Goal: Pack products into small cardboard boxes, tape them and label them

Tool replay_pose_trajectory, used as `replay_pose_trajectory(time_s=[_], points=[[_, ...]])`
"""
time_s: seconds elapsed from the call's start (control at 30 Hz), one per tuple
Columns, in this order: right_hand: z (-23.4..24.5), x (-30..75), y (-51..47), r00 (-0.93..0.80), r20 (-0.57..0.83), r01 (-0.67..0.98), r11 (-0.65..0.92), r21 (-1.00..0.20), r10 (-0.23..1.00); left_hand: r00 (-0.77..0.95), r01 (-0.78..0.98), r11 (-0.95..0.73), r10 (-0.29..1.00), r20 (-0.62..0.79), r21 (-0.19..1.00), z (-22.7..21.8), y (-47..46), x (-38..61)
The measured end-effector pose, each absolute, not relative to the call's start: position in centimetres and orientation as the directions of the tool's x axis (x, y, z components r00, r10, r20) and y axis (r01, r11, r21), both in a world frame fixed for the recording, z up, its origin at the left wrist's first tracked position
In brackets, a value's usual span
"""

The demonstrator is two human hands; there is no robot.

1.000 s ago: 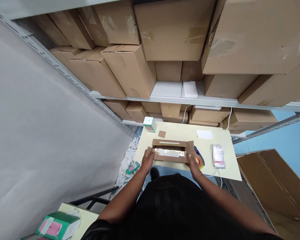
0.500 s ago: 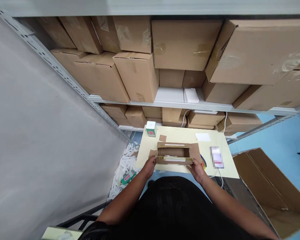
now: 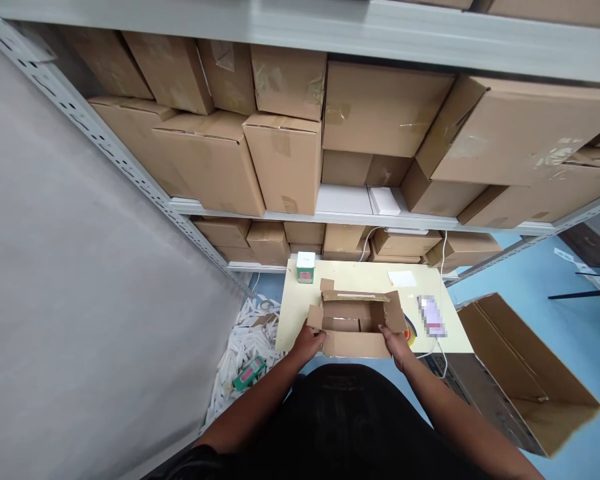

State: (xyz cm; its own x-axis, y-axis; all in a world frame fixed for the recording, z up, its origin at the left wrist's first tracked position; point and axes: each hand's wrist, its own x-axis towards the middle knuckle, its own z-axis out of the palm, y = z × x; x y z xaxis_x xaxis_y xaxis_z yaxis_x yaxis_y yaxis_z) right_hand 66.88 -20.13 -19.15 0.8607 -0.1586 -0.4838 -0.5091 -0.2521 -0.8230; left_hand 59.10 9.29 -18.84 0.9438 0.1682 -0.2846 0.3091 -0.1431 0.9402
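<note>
An opened cardboard box (image 3: 357, 345) lies on the pale yellow table (image 3: 300, 313) in front of me, its flaps spread outward and its inside showing. My left hand (image 3: 309, 341) grips its near left corner. At the near right side, my right hand (image 3: 396, 345) has the thumb over the edge, with the other fingers hidden under the cardboard. Just right of that hand, partly covered, is a roll of tape (image 3: 411, 329) with yellow and blue colouring. Toward the back left of the table stands a small white and green box (image 3: 305, 267).
Shelves ahead hold many cardboard boxes (image 3: 283, 163). A phone-like object (image 3: 431, 316) and a white card (image 3: 402, 279) lie on the table's right side. A large open carton (image 3: 525, 373) stands on the floor at right; white scraps (image 3: 235, 343) cover the floor at left.
The cardboard box's near flap has folded outward toward me, so the inside opens wider. Both hands keep their hold at its near corners. My view has shifted slightly.
</note>
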Motion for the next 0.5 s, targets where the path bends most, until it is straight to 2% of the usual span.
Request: replay_pose_trajectory(time_s=[0.13, 0.3, 0.5], points=[[-19.7, 67.3, -19.9, 0.905, -0.371, -0.425, -0.497, -0.756, -0.208, 0.937, 0.339, -0.167, 0.152, -0.315, 0.926, -18.3, 9.5, 59.2], [-19.3, 67.5, -20.1, 0.921, -0.338, -0.388, -0.557, -0.735, -0.194, 0.916, 0.4, -0.234, 0.137, -0.377, 0.886, -18.1, 9.4, 59.7], [-18.4, 67.8, -20.8, 0.953, -0.298, -0.233, -0.742, -0.628, -0.048, 0.906, 0.421, -0.382, 0.141, -0.398, 0.823, -17.7, 9.0, 59.7]])
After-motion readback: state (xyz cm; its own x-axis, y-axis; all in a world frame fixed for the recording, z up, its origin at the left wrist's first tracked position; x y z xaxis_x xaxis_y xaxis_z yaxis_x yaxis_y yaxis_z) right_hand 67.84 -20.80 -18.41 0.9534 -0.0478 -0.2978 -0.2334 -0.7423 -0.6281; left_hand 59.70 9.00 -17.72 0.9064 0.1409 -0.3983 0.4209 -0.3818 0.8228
